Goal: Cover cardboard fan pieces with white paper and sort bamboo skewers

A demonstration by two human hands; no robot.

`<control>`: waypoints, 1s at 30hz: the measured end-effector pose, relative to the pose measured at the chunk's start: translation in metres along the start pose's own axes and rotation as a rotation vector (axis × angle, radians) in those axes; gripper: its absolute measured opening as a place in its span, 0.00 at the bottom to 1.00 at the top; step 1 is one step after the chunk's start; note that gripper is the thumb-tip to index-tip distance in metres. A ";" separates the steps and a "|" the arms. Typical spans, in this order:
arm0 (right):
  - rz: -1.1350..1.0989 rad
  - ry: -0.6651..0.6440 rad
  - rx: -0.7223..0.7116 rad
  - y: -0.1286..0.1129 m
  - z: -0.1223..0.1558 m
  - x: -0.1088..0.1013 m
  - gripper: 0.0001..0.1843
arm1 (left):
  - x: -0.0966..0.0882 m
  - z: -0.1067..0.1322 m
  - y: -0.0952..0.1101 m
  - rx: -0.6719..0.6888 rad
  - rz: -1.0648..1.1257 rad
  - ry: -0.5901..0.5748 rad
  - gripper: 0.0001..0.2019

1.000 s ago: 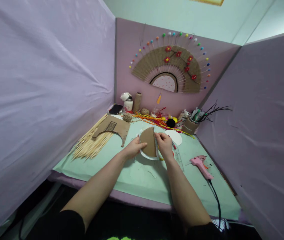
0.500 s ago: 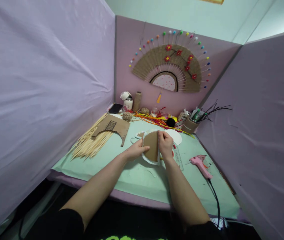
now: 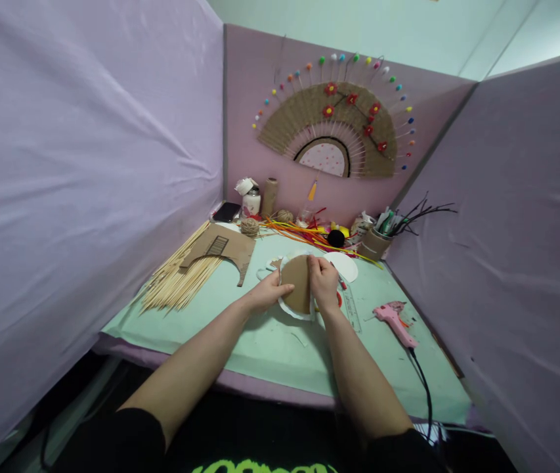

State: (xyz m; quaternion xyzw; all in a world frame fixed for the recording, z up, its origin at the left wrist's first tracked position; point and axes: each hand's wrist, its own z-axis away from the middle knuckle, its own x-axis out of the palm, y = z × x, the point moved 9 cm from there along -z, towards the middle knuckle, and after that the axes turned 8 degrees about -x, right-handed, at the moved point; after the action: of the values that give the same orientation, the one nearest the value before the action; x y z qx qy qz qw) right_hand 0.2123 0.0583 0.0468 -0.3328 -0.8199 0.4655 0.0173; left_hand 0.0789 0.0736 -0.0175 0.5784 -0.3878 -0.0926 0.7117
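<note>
A half-round piece of brown cardboard (image 3: 297, 289) with a white edging is held up between both hands over the table. My left hand (image 3: 267, 290) grips its curved left side, the thumb lying on the brown face. At the straight right edge, my right hand (image 3: 323, 279) pinches the white border near the top corner; the fingertips partly hide it. Beneath and behind the cardboard lie a clear ruler (image 3: 351, 309), a white paper disc (image 3: 343, 267) and a red round item, partly covered by my right hand.
A pink glue gun (image 3: 396, 324) with a black cord lies at right. Bamboo sticks (image 3: 176, 289) and a cut cardboard sheet (image 3: 230, 246) lie at left. Pipe cleaners (image 3: 294, 231), twine balls and a pot of twigs (image 3: 374, 244) line the back. A decorated fan (image 3: 333, 125) hangs on the wall.
The view has tipped slightly, so everything sits a little higher. Both hands keep the same hold on the cardboard, with hardly any movement.
</note>
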 end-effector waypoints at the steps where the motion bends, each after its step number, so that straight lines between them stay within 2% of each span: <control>1: -0.030 -0.001 0.039 0.004 0.000 0.001 0.27 | -0.001 -0.001 0.000 0.000 0.003 0.004 0.29; 5: -0.233 -0.127 0.210 0.023 0.002 0.017 0.30 | -0.005 -0.002 0.003 0.018 0.020 0.036 0.27; 8: -0.188 -0.162 0.122 0.015 0.001 0.019 0.27 | -0.008 -0.003 0.004 0.027 0.011 0.045 0.28; 11: -0.064 -0.101 -0.020 0.000 0.001 0.012 0.24 | -0.011 -0.003 0.003 0.040 -0.050 0.071 0.29; 13: -0.033 -0.066 -0.054 -0.004 0.002 0.009 0.24 | -0.011 -0.003 0.004 0.053 -0.075 0.086 0.29; 15: -0.067 -0.071 -0.006 0.000 0.003 0.010 0.25 | -0.010 -0.003 0.006 0.056 -0.045 0.076 0.29; 19: -0.165 -0.191 0.127 0.014 0.004 0.021 0.29 | -0.013 -0.001 0.012 0.076 0.065 0.114 0.28; 22: -0.155 -0.205 0.084 0.013 0.002 0.022 0.25 | -0.018 0.000 0.014 0.089 0.087 0.169 0.27; 26: -0.112 -0.153 0.047 0.010 0.002 0.018 0.23 | -0.017 0.000 0.015 0.077 0.097 0.165 0.27; 30: -0.163 -0.218 0.117 0.015 0.003 0.025 0.26 | -0.022 0.001 0.020 0.101 0.152 0.197 0.27</control>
State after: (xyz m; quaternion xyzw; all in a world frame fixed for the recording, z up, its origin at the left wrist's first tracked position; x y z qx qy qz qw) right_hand 0.2000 0.0749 0.0264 -0.2110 -0.8126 0.5431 -0.0149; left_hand 0.0568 0.0922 -0.0090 0.5887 -0.3630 0.0385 0.7212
